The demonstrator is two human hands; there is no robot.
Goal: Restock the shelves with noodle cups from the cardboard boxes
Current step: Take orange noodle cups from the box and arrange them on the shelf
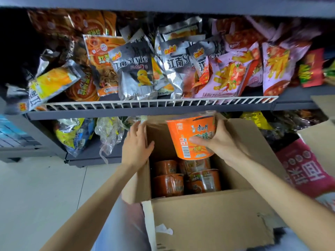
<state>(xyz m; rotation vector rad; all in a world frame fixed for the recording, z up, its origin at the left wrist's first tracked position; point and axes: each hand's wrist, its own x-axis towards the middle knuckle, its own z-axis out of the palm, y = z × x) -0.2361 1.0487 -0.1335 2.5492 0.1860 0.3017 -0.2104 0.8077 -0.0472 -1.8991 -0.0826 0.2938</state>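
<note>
Above the open cardboard box (208, 220), right hand (224, 142) fingers curled round glossy tapered orange noodle cup (190, 136), left hand (136, 145) fingers straight on flap

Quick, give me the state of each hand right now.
Left hand: open, fingers straight against the brown cardboard box flap.
Right hand: holding the orange plastic-wrapped noodle cup above the box.

Two bare forearms reaching forward and up from the bottom edge, left hand (136, 144) flat with fingers straight and slightly spread, thumb out to the right, right hand (220, 142) raised a little higher, fingers (220, 126) and thumb curled in a grip, wrist bent
</note>
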